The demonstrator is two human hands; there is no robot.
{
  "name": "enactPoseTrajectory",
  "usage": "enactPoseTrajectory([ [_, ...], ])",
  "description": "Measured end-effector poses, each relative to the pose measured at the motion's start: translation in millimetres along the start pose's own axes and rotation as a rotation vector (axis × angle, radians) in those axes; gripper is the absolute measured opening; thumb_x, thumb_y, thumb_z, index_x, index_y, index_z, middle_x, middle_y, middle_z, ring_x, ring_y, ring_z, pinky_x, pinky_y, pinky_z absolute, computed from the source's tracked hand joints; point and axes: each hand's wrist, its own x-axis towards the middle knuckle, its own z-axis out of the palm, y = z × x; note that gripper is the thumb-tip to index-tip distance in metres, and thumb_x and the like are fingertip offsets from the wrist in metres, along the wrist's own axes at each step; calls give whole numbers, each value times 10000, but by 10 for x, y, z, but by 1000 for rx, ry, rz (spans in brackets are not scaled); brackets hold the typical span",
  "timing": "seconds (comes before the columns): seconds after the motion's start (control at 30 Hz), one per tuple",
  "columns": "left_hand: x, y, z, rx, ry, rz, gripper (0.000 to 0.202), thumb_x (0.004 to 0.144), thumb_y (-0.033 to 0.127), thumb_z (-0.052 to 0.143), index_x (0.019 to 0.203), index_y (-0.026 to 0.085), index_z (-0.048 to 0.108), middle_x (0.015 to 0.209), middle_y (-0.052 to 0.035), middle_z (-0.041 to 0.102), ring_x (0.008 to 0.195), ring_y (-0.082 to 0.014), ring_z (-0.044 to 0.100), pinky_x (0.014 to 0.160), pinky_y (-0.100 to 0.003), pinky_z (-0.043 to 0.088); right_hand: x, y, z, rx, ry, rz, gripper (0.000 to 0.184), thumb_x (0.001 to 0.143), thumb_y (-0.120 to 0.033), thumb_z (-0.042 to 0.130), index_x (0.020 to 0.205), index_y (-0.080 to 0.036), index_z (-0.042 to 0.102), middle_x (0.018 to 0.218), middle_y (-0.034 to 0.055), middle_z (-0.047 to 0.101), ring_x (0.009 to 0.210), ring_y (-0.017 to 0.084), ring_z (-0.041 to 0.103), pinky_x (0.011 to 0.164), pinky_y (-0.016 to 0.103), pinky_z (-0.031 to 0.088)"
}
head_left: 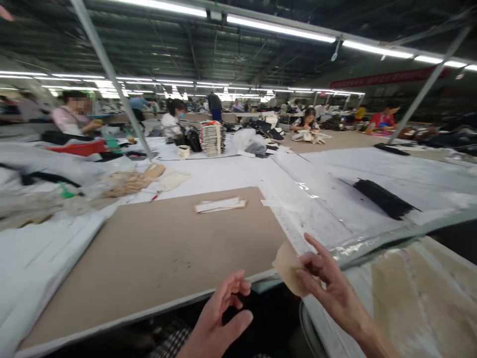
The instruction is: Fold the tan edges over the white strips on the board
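Between the thumb and fingers of my right hand (326,278) is a thin tan cut piece (288,268), perhaps leather or fabric; its material is hard to tell. The piece hangs over the front edge of the table, with my index finger stretched away from it. To its left, my left hand (223,315) is raised off the table edge, thumb and fingers apart and holding nothing. Beyond both hands lies a brown board (167,248), with a small stack of pale strips (219,204) near its far edge.
Tan pieces (137,180) and a red pen (154,197) lie at the left. A bundle of black strips (385,199) rests at the right. Farther back stand a tall stack of pieces (213,138) and a plastic bag (249,141). A slanting metal pole (112,74) rises at left; several people work behind.
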Motion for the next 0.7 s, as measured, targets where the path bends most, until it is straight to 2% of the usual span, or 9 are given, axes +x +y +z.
enactPoseTrajectory([
  [0.1,94,318,-92,-182,12,8,791,764,401,759,1425,264,347,1320,-115,524,1207,-257,512,935,-335,455,211,-130,557,78,-353,25,571,963,-360,522,1477,-351,273,939,-16,550,839,122,568,774,258,477],
  [0.17,122,369,-206,-309,49,-64,850,697,372,815,1403,238,361,1163,-90,582,1042,-226,587,849,-317,478,323,-158,847,120,-515,35,558,962,-380,519,1471,-343,296,937,-18,535,824,120,551,778,262,464],
  [0.27,94,350,-388,-443,189,-171,814,639,276,847,1332,212,425,916,-6,600,784,-144,598,723,-264,475,436,-138,1172,189,-631,91,542,948,-422,537,1448,-332,349,960,-14,533,838,124,546,764,258,452],
  [0.33,56,329,-507,-478,288,-191,746,627,224,841,1273,199,469,870,9,603,734,-126,588,693,-246,467,471,-104,1324,273,-684,166,575,935,-450,550,1455,-326,340,1009,-2,552,914,141,561,818,277,449],
  [0.43,6,272,-725,-458,446,-166,656,648,235,823,1218,191,500,853,6,613,740,-134,599,684,-242,472,505,-40,1454,423,-860,319,736,884,-458,608,1504,-309,239,1172,36,584,1047,187,578,914,333,445],
  [0.5,-25,183,-913,-409,563,-130,622,671,258,807,1211,191,505,840,13,604,755,-138,602,691,-240,478,556,16,1477,366,-950,382,807,835,-427,656,1510,-285,236,1239,59,590,1065,213,592,926,353,453],
  [0.6,-94,-26,-1216,-288,698,-88,591,694,264,778,1211,188,502,835,23,582,765,-132,597,699,-228,479,702,132,1445,37,-909,351,717,848,-413,606,1484,-243,323,1223,78,609,1018,218,614,919,349,453],
  [0.7,-197,-244,-1440,-112,778,-94,598,718,265,737,1247,184,471,882,14,562,803,-142,603,717,-236,488,852,289,1430,-246,-814,260,610,890,-425,486,1453,-214,380,1086,69,650,862,200,635,825,338,485],
])
